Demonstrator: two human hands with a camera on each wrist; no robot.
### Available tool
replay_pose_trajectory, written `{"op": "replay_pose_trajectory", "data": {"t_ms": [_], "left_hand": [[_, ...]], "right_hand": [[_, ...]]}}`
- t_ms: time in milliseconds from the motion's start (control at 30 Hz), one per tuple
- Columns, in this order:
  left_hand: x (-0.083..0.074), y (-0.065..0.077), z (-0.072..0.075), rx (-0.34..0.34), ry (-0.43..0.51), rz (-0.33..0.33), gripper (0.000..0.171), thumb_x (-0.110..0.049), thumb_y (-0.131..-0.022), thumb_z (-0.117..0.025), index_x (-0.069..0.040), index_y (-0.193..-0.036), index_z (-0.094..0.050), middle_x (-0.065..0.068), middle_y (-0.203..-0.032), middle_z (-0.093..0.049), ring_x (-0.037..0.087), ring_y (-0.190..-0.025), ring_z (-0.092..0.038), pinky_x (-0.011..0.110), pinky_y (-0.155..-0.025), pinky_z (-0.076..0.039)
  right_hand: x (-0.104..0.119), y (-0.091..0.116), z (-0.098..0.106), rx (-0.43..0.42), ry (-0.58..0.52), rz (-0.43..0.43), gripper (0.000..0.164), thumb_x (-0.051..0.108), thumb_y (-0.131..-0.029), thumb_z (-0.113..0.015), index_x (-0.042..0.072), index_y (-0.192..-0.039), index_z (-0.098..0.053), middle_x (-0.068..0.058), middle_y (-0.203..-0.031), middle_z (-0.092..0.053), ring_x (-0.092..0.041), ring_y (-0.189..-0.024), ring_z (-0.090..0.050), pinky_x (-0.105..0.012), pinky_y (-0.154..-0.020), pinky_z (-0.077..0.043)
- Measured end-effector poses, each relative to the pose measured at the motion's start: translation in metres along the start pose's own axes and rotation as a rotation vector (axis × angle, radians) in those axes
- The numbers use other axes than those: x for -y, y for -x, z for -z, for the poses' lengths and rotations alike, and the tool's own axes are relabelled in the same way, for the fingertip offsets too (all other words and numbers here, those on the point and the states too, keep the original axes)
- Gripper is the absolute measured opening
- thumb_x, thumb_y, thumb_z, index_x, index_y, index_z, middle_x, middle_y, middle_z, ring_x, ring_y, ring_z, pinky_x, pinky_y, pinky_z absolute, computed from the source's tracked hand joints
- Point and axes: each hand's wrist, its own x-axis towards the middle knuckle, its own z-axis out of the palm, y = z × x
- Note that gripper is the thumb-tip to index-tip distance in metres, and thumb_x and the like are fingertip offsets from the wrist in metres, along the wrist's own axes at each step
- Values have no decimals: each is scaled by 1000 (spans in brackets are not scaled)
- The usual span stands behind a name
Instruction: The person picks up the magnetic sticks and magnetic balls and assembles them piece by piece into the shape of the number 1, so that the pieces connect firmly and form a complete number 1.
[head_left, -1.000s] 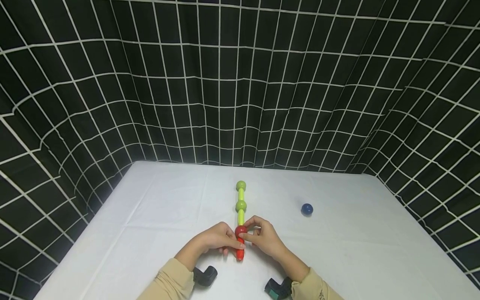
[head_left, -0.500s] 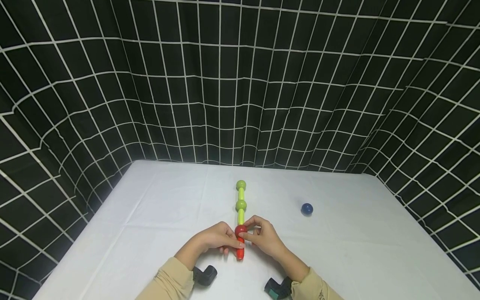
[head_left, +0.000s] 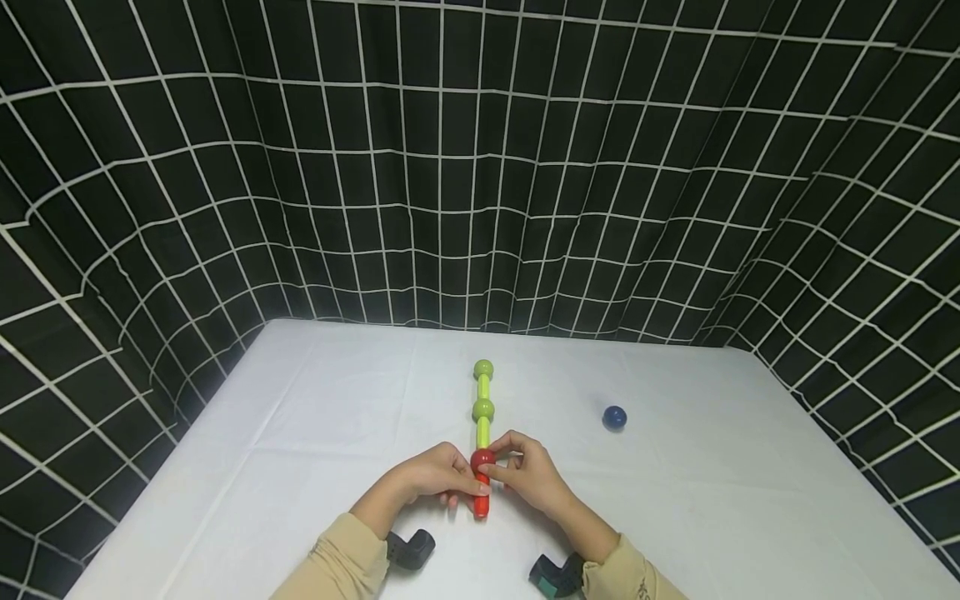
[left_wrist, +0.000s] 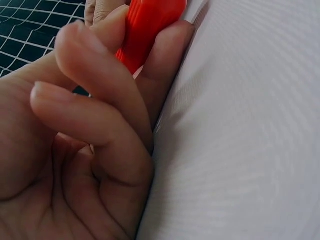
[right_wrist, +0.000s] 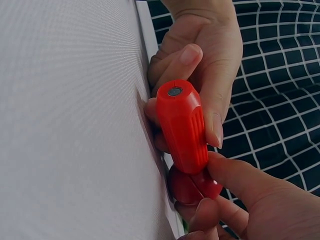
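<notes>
My left hand (head_left: 433, 473) pinches a red ribbed rod (right_wrist: 183, 127) between thumb and fingers; a round grey metal spot shows in its near end. My right hand (head_left: 531, 477) pinches a red ball (right_wrist: 189, 188), which sits against the far end of that rod. Beyond the ball, in the head view, a yellow-green rod (head_left: 483, 432), a green ball (head_left: 483, 409), another yellow-green rod (head_left: 483, 386) and a second green ball (head_left: 483, 368) follow in one straight line. The left wrist view shows the red rod (left_wrist: 150, 30) close over the white cloth, other fingers curled beside it.
A dark blue ball (head_left: 614, 417) lies on the white-covered table (head_left: 712, 500) to the right. Black wrist devices (head_left: 411, 550) sit below both wrists. A black curtain with a white grid (head_left: 480, 167) stands around the far and side edges.
</notes>
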Motion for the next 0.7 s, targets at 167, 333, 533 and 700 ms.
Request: {"op": "replay_pose_trajectory", "data": {"t_ms": [167,333,533,700], "left_hand": [[0,0,1,3,-3,-2,27,-22,-79,-73,3,-70,-69,-4,-49,-57,2,-37,-39,15,-38,-29],[1,0,2,4,-3,-2,28,-23,-79,-73,4,-69,-69,-5,-46,-54,2,-37,-39,15,-38,-29],[2,-1,1,1,-2,-6,27,-22,-79,-73,3,-72,-71,-5,-50,-59,2,-37,-40,14,-38,-30],[1,0,1,-7,0,-2,26,-22,-79,-73,3,-71,-71,-5,-49,-59,2,-37,-40,14,-38,-30]], "right_hand": [[0,-1,0,-1,-18,-19,32,17,-79,-74,-1,-101,-58,-15,-103,-61,-4,-46,-41,-12,-42,-32],[3,-1,1,7,-61,-58,35,17,-78,-74,-3,-103,-59,-16,-105,-62,-6,-49,-43,-14,-44,-34],[2,-2,12,8,-31,-79,32,19,-79,-72,-2,-101,-63,-11,-87,-67,-8,-50,-47,-18,-45,-37],[-7,-7,33,-98,38,-126,26,20,-80,-72,2,-99,-67,-4,-60,-60,-9,-48,-47,-20,-43,-33]]}}
